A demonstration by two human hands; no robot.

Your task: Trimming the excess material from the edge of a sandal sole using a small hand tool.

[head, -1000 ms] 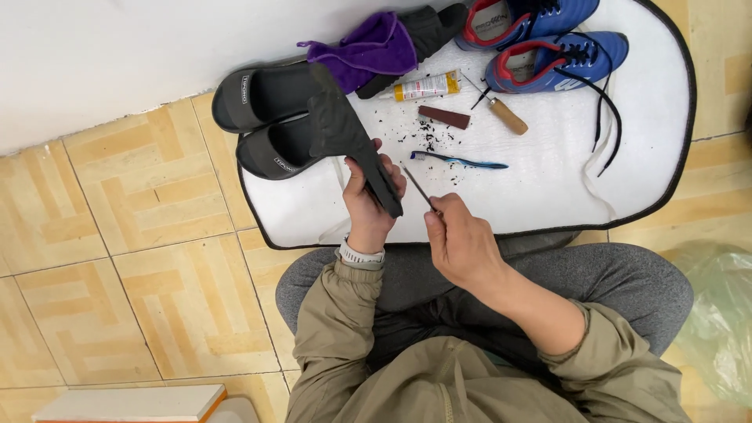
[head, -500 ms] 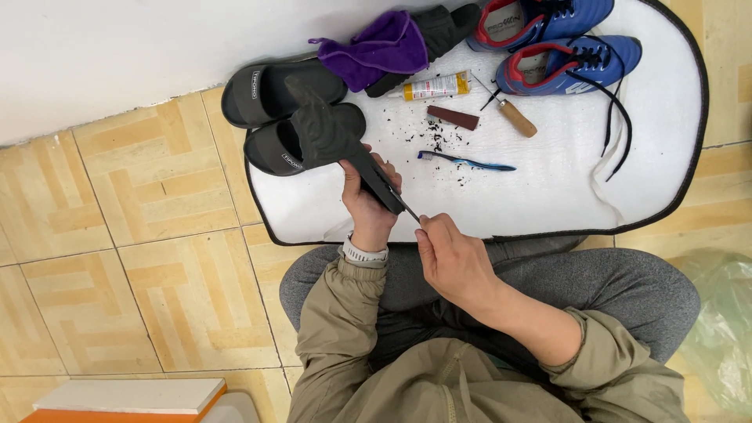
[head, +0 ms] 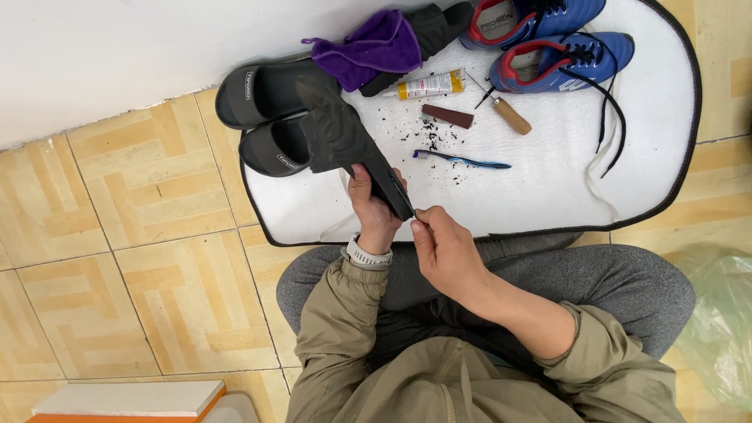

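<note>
Left hand grips the black sandal sole-up; right hand pinches something thin at its edge. Looks like mid-repair work on the sole. Next probably needs a steady hold.

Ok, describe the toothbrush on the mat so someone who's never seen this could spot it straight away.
Start from the white mat with the dark edge, spread on the tiled floor in front of the seated person. Near its middle, just beyond the person's hands and below the scatter of dark crumbs, lies the toothbrush. It is thin, blue and lying flat, unlike the stubby wooden-handled tool and brown block above it.
</note>
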